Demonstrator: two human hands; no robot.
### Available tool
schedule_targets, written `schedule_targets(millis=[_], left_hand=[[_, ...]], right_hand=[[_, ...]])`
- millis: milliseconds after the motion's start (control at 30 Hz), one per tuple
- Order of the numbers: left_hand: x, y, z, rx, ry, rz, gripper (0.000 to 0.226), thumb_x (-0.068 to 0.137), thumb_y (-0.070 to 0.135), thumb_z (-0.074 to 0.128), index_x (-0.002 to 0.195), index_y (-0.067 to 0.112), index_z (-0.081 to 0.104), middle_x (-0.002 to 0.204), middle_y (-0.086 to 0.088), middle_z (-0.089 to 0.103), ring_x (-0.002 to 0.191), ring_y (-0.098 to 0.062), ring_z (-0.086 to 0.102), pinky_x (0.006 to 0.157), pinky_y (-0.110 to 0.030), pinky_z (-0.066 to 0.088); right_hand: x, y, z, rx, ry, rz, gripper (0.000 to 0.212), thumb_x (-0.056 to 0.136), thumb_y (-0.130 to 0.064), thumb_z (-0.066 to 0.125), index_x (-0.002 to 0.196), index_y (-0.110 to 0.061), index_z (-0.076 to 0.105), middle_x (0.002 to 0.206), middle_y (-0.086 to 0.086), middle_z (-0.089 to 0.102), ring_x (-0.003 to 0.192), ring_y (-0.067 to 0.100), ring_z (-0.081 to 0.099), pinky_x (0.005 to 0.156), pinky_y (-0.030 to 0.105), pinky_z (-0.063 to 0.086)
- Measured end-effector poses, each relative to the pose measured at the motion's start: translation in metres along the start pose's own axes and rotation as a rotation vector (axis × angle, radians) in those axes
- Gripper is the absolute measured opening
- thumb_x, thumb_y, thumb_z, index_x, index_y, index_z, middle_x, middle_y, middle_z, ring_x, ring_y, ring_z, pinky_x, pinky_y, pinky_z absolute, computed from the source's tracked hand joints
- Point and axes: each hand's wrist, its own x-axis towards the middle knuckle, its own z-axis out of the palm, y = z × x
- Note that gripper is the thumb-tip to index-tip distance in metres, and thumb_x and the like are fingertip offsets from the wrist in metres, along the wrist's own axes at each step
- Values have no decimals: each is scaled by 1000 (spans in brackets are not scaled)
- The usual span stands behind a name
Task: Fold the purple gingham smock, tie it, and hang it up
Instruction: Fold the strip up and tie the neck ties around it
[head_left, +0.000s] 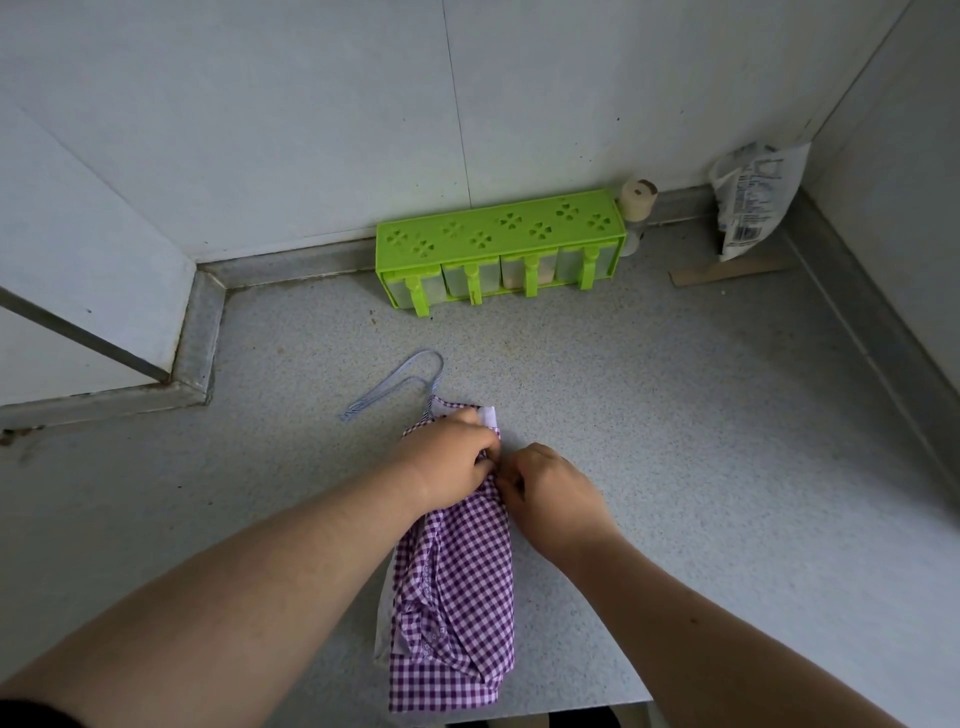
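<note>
Your two bare forearms reach in from the near edge, over the speckled grey countertop that fills most of the view and meets pale wall panels at the far side. Folded into a long narrow bundle, the purple gingham smock lies on the counter in front of you, running from the near edge away toward the middle. Your left hand sits on the far end of the bundle with its fingers curled down into the cloth, gripping it. Your right hand is just beside it on the right, fingers bent and pinching the same edge of fabric. A thin striped tie strap loops out from the smock's far end toward the left. Against the far wall stands a green spice rack, with a small capped bottle at its right end and a crumpled plastic bag in the far right corner.
</note>
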Motion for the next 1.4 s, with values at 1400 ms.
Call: schedule_targets(millis=[1400], left_hand=[[-60,-28,-42,-1249,41,-469,6,91,11,65,92,17,67,79,-9,74,84,-30,72,96,-54,58]], right_hand=[[25,-95,-47,583,-220,226,9,95,-33,69,93,-26,72,86,-7,76,79,8,69,81,32,55]])
